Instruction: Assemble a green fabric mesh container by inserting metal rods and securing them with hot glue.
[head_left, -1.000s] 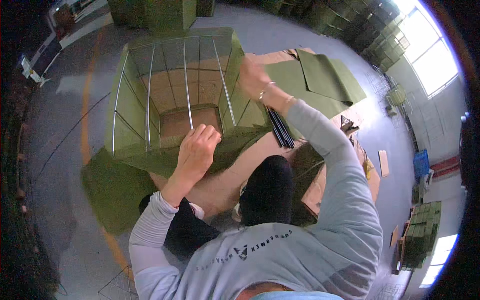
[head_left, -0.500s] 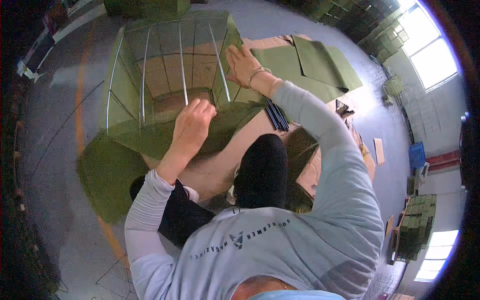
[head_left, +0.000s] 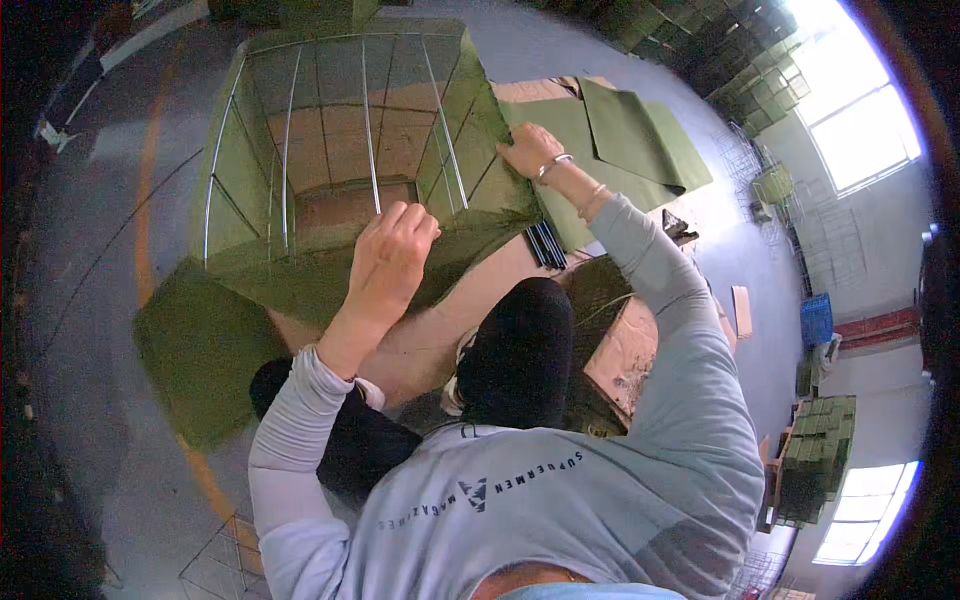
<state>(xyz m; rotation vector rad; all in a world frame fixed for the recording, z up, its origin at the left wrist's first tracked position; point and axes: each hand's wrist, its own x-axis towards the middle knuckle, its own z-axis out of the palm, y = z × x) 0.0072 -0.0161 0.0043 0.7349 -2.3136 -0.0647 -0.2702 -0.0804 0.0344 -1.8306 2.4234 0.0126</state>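
Note:
In front of me stands a green fabric box (head_left: 440, 235) over a metal wire frame, with several thin metal rods (head_left: 368, 125) running across its opening. My left hand (head_left: 390, 255) is closed at the near rim, beside the end of one rod; its fingertips are partly hidden. My right hand (head_left: 533, 152) grips the outer right side of the box, thumb toward the fabric and fingers curled. A green fabric flap (head_left: 205, 350) spreads on the floor at the near left of the box.
Green fabric sheets (head_left: 630, 135) lie on cardboard at the right. A bundle of dark rods (head_left: 545, 246) rests beside the box. A cardboard piece (head_left: 622, 355) is by my right knee. Farther right are a blue crate (head_left: 816, 318) and stacked green boxes (head_left: 818, 460).
My right hand has moved from the upper right rim outward and toward me, onto the outer right side. The box has shifted slightly; my left hand stays at the near rim.

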